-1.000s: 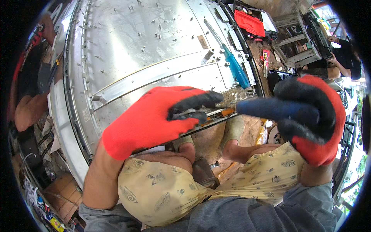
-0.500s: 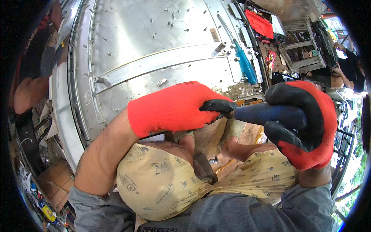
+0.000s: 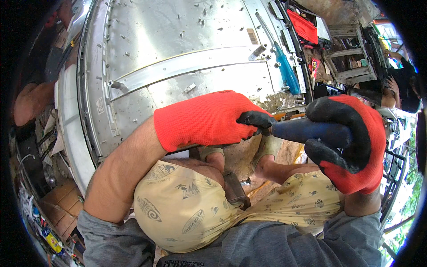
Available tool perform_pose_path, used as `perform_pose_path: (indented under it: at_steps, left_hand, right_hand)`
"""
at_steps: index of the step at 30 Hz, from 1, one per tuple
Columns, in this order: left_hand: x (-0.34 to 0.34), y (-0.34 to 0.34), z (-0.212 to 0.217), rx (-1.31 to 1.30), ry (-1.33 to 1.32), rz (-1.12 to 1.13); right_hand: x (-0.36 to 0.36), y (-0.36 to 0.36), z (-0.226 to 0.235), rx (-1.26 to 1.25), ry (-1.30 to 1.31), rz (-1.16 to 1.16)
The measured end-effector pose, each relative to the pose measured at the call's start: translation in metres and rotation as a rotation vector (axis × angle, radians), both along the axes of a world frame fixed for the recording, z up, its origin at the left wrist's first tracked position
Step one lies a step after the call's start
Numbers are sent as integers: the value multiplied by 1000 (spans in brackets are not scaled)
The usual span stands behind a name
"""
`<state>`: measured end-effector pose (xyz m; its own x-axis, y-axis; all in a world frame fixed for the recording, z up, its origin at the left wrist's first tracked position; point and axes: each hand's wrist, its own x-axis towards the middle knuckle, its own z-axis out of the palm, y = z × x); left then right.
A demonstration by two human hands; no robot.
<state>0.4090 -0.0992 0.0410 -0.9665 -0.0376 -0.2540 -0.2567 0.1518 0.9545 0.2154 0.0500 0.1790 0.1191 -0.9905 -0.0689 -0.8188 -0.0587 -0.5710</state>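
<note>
1. Dark blue cylindrical tool handle (image 3: 311,130): enclosed in the right hand (image 3: 351,142), which wears a red knit glove with black coated palm. The handle lies roughly level, its far end pointing toward the left hand (image 3: 209,118).

2. Progress, as judged: the tool appears engaged at the near edge of the large grey riveted sheet-metal panel (image 3: 178,49), just beyond the grips. The working tip is hidden behind the left fingers, so what it bears on cannot be told. Loose screws and small fittings lie scattered on the panel farther out, and a raised metal strip (image 3: 187,71) crosses it. Nothing shows the work finished; both hands are committed to the tool.

3. Right grip: fully closed, fingers wrapped round the handle, no gap visible.

4. Left grip: in a matching red and black glove, closed down to a pinch; the black fingertips (image 3: 255,120) meet at the front end of the handle, where the shaft would begin. Whether they also clamp a small part there cannot be told.

5. Surroundings: a light blue-handled screwdriver (image 3: 284,71) lies on the panel, beyond and between the two grips, untouched. A red case (image 3: 302,24) sits farther off past it. Below the grips, the person's knees in yellow patterned fabric (image 3: 187,209).

6. Another person's arm (image 3: 29,100) shows at the far left, well apart from both grips.
</note>
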Motion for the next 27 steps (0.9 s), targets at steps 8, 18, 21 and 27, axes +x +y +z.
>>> perform_pose_path:
  at_steps: [8, 18, 21, 27]
  left_hand:
    - [1, 1, -4, 23, -9, 3]
    - [0, 2, -8, -19, 103, 11]
    - [0, 1, -6, -13, 63, -1]
    - [-2, 2, -6, -1, 37, 9]
  right_hand:
    - [1, -5, -5, -86, 55, 122]
    - [6, 0, -2, -96, 122, 120]
    - [6, 1, -3, -83, 92, 81]
    - [8, 3, -4, -65, 93, 32]
